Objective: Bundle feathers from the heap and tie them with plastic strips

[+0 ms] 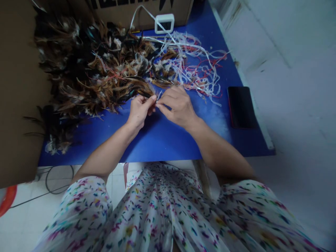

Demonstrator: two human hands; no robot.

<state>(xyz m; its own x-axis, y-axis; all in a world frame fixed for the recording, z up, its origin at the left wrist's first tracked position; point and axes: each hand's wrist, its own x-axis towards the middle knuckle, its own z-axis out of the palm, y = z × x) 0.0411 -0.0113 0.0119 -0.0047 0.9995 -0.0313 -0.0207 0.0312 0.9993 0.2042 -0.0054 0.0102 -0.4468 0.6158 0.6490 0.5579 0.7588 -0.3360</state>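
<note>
My left hand (141, 109) is closed in a pinch on the base of a bunch of brown and black feathers (139, 85), whose tips fan out to the left. Right beside it, my right hand (177, 103) pinches at the same base, with a bit of white strip (159, 94) showing between the two hands. What lies exactly under the right fingertips is too small to make out. Behind the hands spreads a large heap of loose feathers (86, 87). A tangle of white and red ribbons (199, 66) lies beyond my right hand.
The blue table (162, 147) meets a pale wall on the right. A dark phone (242, 107) lies near that edge. At the back stand a small white-framed device (164, 23) and a cardboard box (141, 14). Another cardboard panel (21, 87) borders the left side.
</note>
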